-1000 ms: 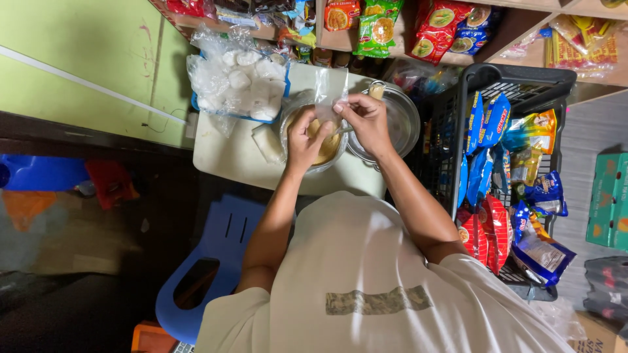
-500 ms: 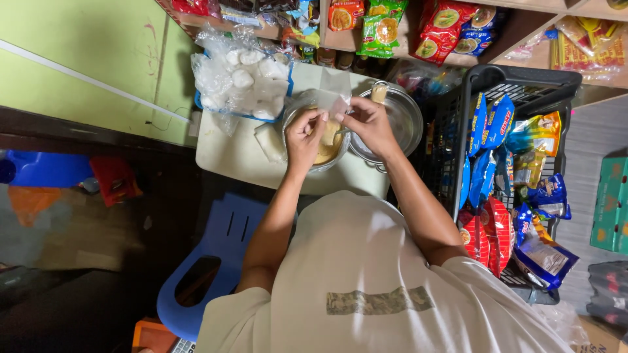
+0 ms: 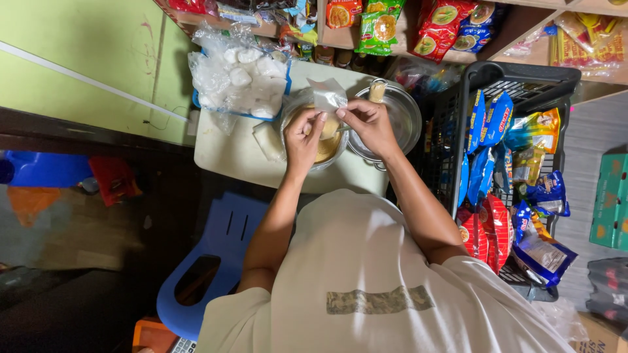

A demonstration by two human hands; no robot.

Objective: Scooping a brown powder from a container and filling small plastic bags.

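Note:
My left hand [image 3: 303, 136] and my right hand [image 3: 367, 121] are close together, and both pinch a small clear plastic bag [image 3: 326, 97] by its lower part. The bag stands up between my fingers over a metal bowl [image 3: 325, 151] that holds something yellowish brown. To the right, touching that bowl, is a second metal bowl [image 3: 400, 116] with a pale handle [image 3: 377, 91] sticking up at its far rim. Both bowls rest on a small white table [image 3: 232, 155]. What is in the small bag is hidden by my fingers.
A large clear bag of white packets [image 3: 239, 73] lies on the table's far left, with one white packet [image 3: 268, 140] beside it. A black basket [image 3: 517, 82] full of snack packets stands on the right. A blue plastic stool [image 3: 212, 258] is below left. Shelves of snacks [image 3: 386, 23] run along the top.
My hands have stayed over the bowl and moved very little. The small bag now stands a bit higher between my fingers.

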